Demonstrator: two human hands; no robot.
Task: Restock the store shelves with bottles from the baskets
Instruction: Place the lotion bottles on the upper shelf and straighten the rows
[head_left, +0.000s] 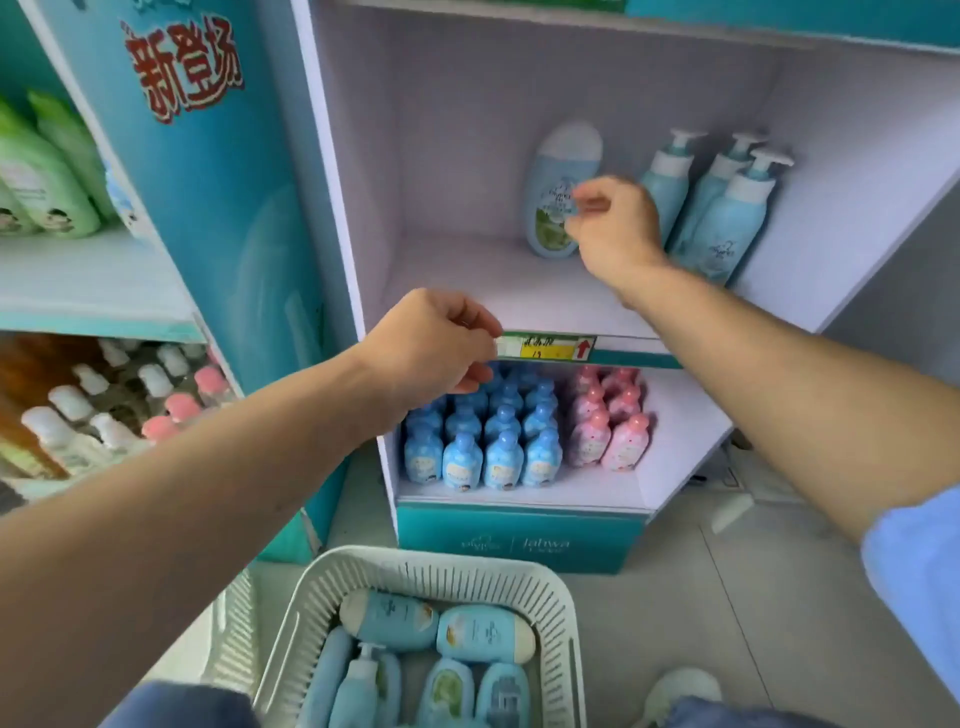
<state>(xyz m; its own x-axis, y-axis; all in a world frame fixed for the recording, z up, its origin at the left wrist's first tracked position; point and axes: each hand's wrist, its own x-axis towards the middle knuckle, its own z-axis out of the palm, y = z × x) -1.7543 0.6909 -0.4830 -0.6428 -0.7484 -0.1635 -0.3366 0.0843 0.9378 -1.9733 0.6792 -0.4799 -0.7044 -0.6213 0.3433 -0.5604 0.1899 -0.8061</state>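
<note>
A tall oval blue bottle with a white cap stands on the middle shelf of the white display unit. My right hand is just in front of its right side, fingers loosely curled, fingertips at the label; it holds nothing I can see. My left hand hangs in front of the shelf's front edge by the price tag, loosely curled and empty. A white slotted basket on the floor below holds several blue bottles lying down.
Three blue pump bottles stand right of the oval bottle. The lower shelf carries rows of small blue bottles and pink bottles. The neighbouring rack at left holds green bottles. A second white basket shows at the left.
</note>
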